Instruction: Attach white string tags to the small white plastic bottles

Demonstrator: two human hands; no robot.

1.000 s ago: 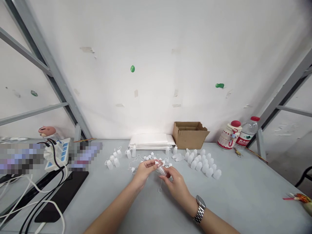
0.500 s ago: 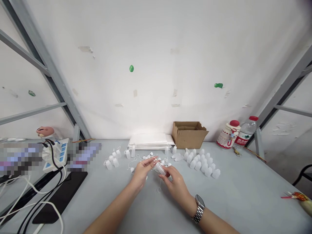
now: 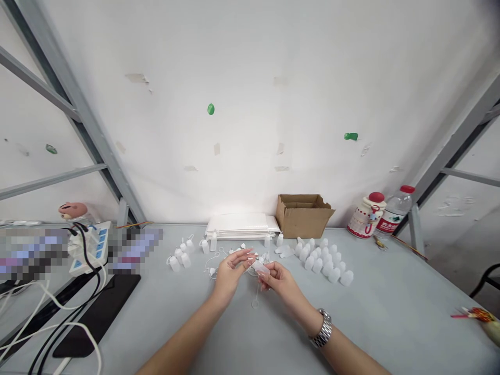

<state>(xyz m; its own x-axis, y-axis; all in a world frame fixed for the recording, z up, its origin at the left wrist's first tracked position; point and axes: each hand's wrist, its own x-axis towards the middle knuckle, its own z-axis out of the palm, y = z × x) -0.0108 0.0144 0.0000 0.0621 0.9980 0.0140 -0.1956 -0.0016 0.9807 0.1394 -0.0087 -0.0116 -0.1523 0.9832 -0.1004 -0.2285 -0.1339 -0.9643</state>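
A small translucent bottle (image 3: 260,267) is held between both hands above the grey table. My right hand (image 3: 279,280) pinches its lower right end. The fingertips of my left hand (image 3: 230,272) are closed at its upper left end. White caps with looped cords (image 3: 212,271) lie scattered behind and beside the hands. A thin cord with a ring (image 3: 255,303) lies just in front of the bottle. Several capped bottles (image 3: 183,257) stand to the left, and many frosted, uncorded pieces (image 3: 326,263) are grouped on the right.
A stack of white sheets (image 3: 242,225) and a cardboard box (image 3: 304,219) sit by the wall. Two drink bottles (image 3: 366,216) stand at the back right. On the left are a power strip (image 3: 94,250), cables and a black phone-like slab (image 3: 99,315).
My right hand has turned, its wristwatch now showing mostly its band. The held bottle has tilted closer to level and its grip by the right fingers has shifted.
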